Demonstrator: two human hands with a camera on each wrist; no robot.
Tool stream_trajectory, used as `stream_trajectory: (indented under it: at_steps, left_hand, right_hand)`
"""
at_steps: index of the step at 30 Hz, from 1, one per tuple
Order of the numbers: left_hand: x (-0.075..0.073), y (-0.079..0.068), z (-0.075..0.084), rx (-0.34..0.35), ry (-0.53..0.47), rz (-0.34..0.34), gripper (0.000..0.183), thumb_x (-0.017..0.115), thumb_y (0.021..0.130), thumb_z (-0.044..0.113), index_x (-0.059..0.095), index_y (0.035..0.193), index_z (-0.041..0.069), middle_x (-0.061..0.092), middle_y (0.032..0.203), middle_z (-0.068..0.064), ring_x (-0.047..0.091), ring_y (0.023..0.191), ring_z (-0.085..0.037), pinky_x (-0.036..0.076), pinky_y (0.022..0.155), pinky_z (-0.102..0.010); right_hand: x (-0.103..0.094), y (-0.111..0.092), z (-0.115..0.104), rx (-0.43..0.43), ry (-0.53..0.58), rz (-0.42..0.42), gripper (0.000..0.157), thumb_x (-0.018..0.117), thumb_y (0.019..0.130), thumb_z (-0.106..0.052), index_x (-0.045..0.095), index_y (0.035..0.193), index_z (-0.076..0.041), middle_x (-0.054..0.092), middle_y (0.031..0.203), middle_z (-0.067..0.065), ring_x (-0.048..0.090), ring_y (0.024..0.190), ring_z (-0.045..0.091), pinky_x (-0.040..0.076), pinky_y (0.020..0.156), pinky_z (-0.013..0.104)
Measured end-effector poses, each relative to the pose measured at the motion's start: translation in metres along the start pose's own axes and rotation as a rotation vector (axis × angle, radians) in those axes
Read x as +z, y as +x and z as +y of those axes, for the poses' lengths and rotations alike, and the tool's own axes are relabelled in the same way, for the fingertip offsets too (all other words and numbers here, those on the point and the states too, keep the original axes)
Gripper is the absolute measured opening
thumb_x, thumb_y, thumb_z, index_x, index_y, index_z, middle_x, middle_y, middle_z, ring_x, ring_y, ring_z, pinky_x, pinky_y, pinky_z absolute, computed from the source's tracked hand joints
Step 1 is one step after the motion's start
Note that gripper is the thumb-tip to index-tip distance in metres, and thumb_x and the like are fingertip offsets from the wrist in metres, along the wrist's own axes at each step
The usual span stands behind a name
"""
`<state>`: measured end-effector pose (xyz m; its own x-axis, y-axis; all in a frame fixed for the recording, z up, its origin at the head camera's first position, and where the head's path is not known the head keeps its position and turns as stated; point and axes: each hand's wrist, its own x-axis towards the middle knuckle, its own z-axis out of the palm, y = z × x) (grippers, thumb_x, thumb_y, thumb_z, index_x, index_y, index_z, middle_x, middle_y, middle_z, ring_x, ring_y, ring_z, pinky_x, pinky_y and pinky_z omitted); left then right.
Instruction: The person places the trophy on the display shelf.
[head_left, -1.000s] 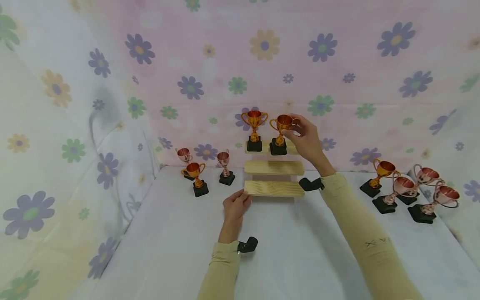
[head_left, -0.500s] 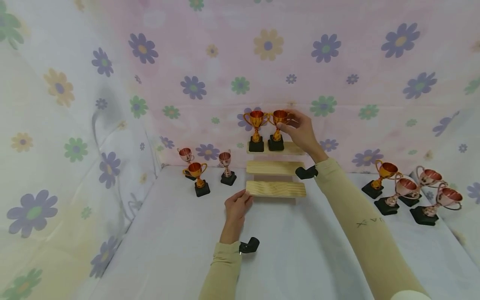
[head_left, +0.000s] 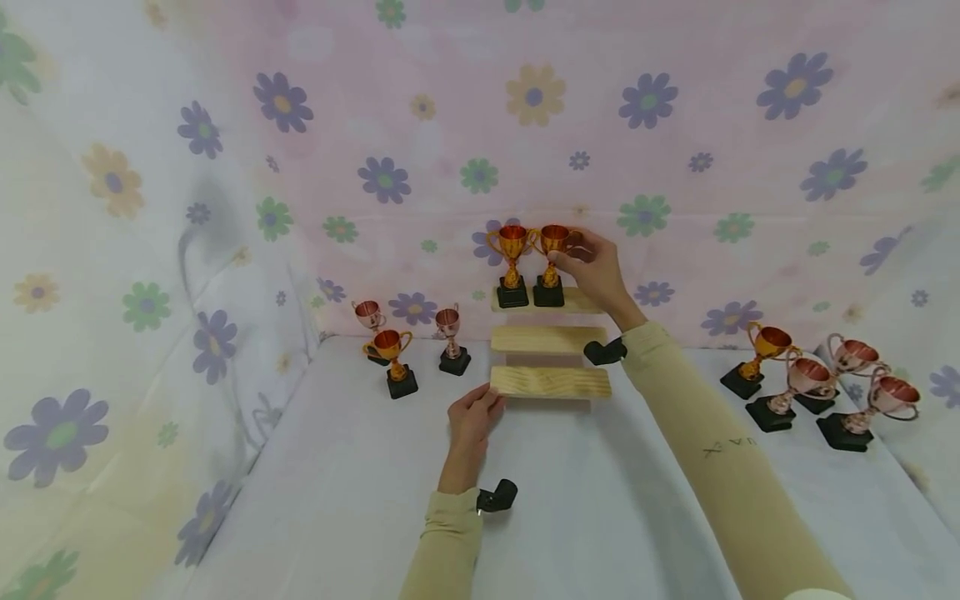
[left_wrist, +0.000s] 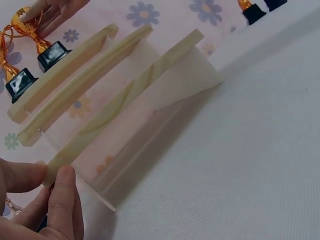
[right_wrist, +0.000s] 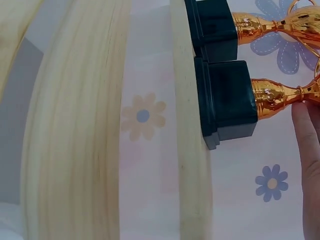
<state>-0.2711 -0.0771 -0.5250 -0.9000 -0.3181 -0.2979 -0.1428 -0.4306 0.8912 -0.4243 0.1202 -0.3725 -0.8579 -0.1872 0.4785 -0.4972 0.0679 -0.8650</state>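
A three-tier wooden display stand [head_left: 551,382] with clear side supports stands against the back cloth. My left hand [head_left: 470,421] pinches the left end of its lowest board [left_wrist: 116,107] between thumb and fingers. On the top board, my right hand [head_left: 598,273] holds a gold trophy cup [head_left: 548,293] by its bowl and stem from the right. This trophy's black base [right_wrist: 227,102] sits upright on the board. Just left of it stands a second gold trophy [head_left: 512,288], their handles overlapping in the head view. The right wrist view shows the two bases side by side.
At the left of the white-covered table [head_left: 337,483] stand a gold trophy [head_left: 390,345] and two rose-coloured trophies [head_left: 448,323]. A gold trophy [head_left: 769,342] and several rose-coloured ones [head_left: 892,392] stand at the right. Flowered cloth [head_left: 450,100] rises behind and beside the table.
My right hand has moved left and set its gold trophy upright beside the other one on the top board. The left hand keeps its hold on the lowest board.
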Motion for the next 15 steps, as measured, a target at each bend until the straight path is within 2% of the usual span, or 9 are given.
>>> stream_trajectory:
  at_steps: [5, 9, 11, 15]
  left_hand:
    - [0.000, 0.001, -0.001, -0.002, -0.004, 0.010, 0.030, 0.062, 0.098, -0.003, 0.062, 0.126, -0.015, 0.065, 0.115, -0.024, 0.069, 0.088, -0.015, 0.061, 0.085, -0.027]
    - [0.001, 0.002, 0.000, 0.003, -0.003, 0.021, 0.030, 0.063, 0.098, -0.002, 0.063, 0.125, -0.015, 0.066, 0.113, -0.023, 0.069, 0.086, -0.014, 0.062, 0.085, -0.027]
    - [0.001, 0.002, 0.000, 0.005, -0.003, 0.023, 0.029, 0.063, 0.098, -0.002, 0.063, 0.125, -0.015, 0.066, 0.114, -0.024, 0.069, 0.086, -0.014, 0.062, 0.086, -0.028]
    - [0.001, 0.001, -0.001, 0.007, -0.008, 0.022, 0.030, 0.062, 0.098, -0.003, 0.062, 0.126, -0.015, 0.066, 0.117, -0.026, 0.069, 0.089, -0.015, 0.061, 0.089, -0.030]
  right_hand:
    - [0.003, 0.000, 0.006, -0.024, 0.058, 0.019, 0.032, 0.072, 0.095, -0.008, 0.066, 0.126, -0.001, 0.066, 0.109, 0.003, 0.068, 0.097, 0.013, 0.061, 0.085, 0.025]
    - [0.005, -0.004, 0.007, -0.009, 0.049, 0.026, 0.028, 0.072, 0.095, -0.008, 0.067, 0.122, 0.000, 0.070, 0.114, 0.008, 0.068, 0.101, 0.013, 0.060, 0.088, 0.025]
    - [0.005, -0.009, 0.003, 0.018, 0.032, 0.018, 0.030, 0.071, 0.095, -0.006, 0.066, 0.124, 0.001, 0.069, 0.120, 0.015, 0.067, 0.109, 0.019, 0.058, 0.096, 0.030]
    - [0.002, -0.027, -0.005, 0.043, -0.001, 0.017, 0.043, 0.068, 0.095, 0.001, 0.058, 0.136, 0.007, 0.062, 0.133, 0.029, 0.059, 0.124, 0.039, 0.047, 0.112, 0.048]
